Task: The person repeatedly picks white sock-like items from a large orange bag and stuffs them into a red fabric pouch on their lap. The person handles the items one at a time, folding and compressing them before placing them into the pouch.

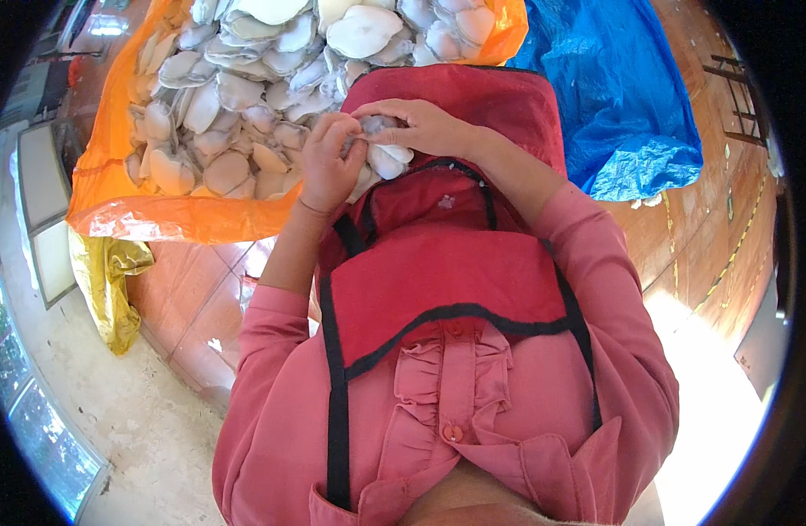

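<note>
Bringing their fingertips together above the lap, the person's 2 bare hands work at a pale rounded pad (pixel 391 161), soft-looking, white with grey. It sits just under the right hand (pixel 420 127), whose thumb and fingers are closed on it. The left hand (pixel 328 162) has its fingers curled in at the pad's left side, touching or nearly touching the right fingertips; whether they pinch the pad too, I cannot tell, since the contact is hidden.

Just beyond the hands, a heap of similar flat pads (pixel 230 171), mostly white with greyish edges, lies on an orange plastic sheet (pixel 157 219). To the right of it spreads a blue tarpaulin (pixel 609 88). A red apron (pixel 447 272) with black trim covers the front of a pink shirt (pixel 622 351). A crumpled yellow bag (pixel 109 285) lies to the left, near the orange sheet's lower corner.
</note>
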`<action>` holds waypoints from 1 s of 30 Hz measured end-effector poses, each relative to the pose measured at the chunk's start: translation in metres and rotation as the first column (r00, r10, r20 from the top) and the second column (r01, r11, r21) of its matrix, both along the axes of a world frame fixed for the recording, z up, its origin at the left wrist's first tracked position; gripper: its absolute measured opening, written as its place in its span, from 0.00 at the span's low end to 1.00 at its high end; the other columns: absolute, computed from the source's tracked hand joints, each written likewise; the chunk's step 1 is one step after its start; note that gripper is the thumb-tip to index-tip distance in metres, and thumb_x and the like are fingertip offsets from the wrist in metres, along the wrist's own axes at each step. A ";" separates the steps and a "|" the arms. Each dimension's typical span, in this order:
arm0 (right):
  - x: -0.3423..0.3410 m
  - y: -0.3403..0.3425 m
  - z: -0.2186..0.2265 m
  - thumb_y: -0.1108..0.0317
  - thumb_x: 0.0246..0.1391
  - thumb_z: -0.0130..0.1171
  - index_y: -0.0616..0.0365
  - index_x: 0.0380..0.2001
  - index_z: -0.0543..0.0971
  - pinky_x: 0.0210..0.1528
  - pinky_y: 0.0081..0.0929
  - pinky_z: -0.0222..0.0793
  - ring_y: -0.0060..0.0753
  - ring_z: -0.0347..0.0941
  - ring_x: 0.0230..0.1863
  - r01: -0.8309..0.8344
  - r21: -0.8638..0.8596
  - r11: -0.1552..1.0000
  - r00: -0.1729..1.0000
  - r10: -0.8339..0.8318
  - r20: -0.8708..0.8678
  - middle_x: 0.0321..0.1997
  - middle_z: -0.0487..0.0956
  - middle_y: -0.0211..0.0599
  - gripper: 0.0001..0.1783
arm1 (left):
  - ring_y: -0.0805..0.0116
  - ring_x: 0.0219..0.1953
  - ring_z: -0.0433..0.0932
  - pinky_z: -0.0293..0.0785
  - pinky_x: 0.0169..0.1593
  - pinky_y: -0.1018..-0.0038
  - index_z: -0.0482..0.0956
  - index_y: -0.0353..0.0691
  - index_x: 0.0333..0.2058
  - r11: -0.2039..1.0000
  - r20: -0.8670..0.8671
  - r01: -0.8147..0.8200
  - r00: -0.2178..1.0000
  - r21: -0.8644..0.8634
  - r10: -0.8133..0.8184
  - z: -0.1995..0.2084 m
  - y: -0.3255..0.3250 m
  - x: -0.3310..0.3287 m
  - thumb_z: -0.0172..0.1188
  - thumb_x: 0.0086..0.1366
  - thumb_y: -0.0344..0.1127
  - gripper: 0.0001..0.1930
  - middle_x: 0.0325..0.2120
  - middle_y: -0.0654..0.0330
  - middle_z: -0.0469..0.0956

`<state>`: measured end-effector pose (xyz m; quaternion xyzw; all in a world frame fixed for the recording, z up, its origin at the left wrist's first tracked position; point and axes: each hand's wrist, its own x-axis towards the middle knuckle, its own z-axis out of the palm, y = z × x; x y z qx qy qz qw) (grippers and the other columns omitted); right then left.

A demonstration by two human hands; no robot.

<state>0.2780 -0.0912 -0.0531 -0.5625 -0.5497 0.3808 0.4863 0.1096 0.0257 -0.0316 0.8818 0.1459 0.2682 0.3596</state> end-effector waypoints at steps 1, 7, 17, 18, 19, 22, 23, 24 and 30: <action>0.001 0.003 0.003 0.53 0.61 0.53 0.54 0.53 0.76 0.53 0.34 0.69 0.43 0.76 0.50 0.010 -0.017 1.000 0.999 -0.010 0.035 0.50 0.79 0.43 0.22 | 0.51 0.37 0.76 0.73 0.41 0.63 0.74 0.38 0.34 1.000 -0.003 0.023 1.000 -0.009 -0.023 0.001 0.002 0.000 0.61 0.54 0.25 0.08 0.35 0.52 0.76; -0.015 0.004 0.000 0.53 0.62 0.50 0.56 0.44 0.80 0.45 0.36 0.71 0.48 0.78 0.42 0.217 -0.023 0.976 0.974 -0.215 0.072 0.39 0.81 0.46 0.19 | 0.56 0.38 0.76 0.73 0.41 0.67 0.75 0.38 0.37 0.987 -0.077 0.143 0.988 0.074 -0.138 0.021 0.000 0.000 0.65 0.50 0.28 0.14 0.37 0.54 0.75; -0.027 -0.005 0.018 0.55 0.60 0.52 0.59 0.38 0.83 0.43 0.35 0.72 0.44 0.79 0.39 0.428 -0.265 0.864 0.872 -0.472 -0.133 0.37 0.82 0.49 0.18 | 0.52 0.42 0.72 0.70 0.46 0.61 0.74 0.41 0.33 0.938 -0.335 0.274 0.922 0.213 -0.193 0.077 -0.022 0.012 0.67 0.46 0.31 0.15 0.36 0.56 0.71; -0.028 -0.006 0.021 0.55 0.60 0.53 0.59 0.37 0.83 0.43 0.35 0.72 0.44 0.79 0.38 0.428 -0.248 0.869 0.871 -0.470 -0.145 0.37 0.82 0.49 0.18 | 0.52 0.41 0.72 0.70 0.46 0.61 0.75 0.41 0.32 0.937 -0.314 0.275 0.928 0.218 -0.200 0.074 -0.023 0.012 0.66 0.45 0.31 0.14 0.35 0.56 0.71; -0.030 -0.007 0.023 0.55 0.60 0.53 0.60 0.37 0.83 0.42 0.35 0.72 0.45 0.79 0.38 0.428 -0.230 0.874 0.871 -0.467 -0.156 0.36 0.82 0.49 0.19 | 0.53 0.40 0.72 0.70 0.45 0.62 0.75 0.41 0.31 0.935 -0.291 0.275 0.934 0.223 -0.206 0.071 -0.024 0.011 0.65 0.45 0.30 0.13 0.33 0.57 0.71; -0.032 -0.009 0.013 0.56 0.60 0.53 0.60 0.37 0.83 0.42 0.35 0.72 0.45 0.79 0.37 0.416 -0.261 0.871 0.869 -0.465 -0.166 0.35 0.82 0.50 0.18 | 0.52 0.41 0.72 0.70 0.45 0.62 0.75 0.40 0.31 0.930 -0.263 0.325 0.925 0.174 -0.274 0.060 -0.025 0.012 0.63 0.44 0.27 0.12 0.34 0.56 0.71; -0.030 -0.008 0.009 0.56 0.59 0.53 0.60 0.36 0.83 0.41 0.36 0.72 0.45 0.79 0.37 0.412 -0.285 0.866 0.869 -0.467 -0.165 0.35 0.82 0.50 0.18 | 0.52 0.41 0.72 0.70 0.45 0.61 0.75 0.39 0.31 0.923 -0.264 0.328 0.925 0.198 -0.272 0.062 -0.026 0.013 0.63 0.45 0.29 0.11 0.34 0.55 0.71; -0.026 -0.010 0.006 0.55 0.59 0.53 0.60 0.35 0.83 0.42 0.36 0.72 0.46 0.79 0.37 0.408 -0.288 0.867 0.868 -0.465 -0.172 0.34 0.82 0.50 0.19 | 0.52 0.41 0.72 0.70 0.45 0.61 0.75 0.38 0.31 0.917 -0.265 0.331 0.926 0.223 -0.270 0.067 -0.028 0.015 0.63 0.46 0.30 0.11 0.34 0.55 0.71; -0.018 -0.007 0.024 0.54 0.61 0.54 0.65 0.34 0.82 0.37 0.29 0.69 0.28 0.73 0.30 0.383 -0.271 0.883 0.906 -0.416 -0.076 0.28 0.80 0.39 0.22 | 0.50 0.42 0.72 0.70 0.45 0.59 0.75 0.37 0.33 0.937 -0.504 0.204 0.863 0.282 -0.036 0.093 -0.045 0.027 0.65 0.51 0.41 0.16 0.36 0.53 0.72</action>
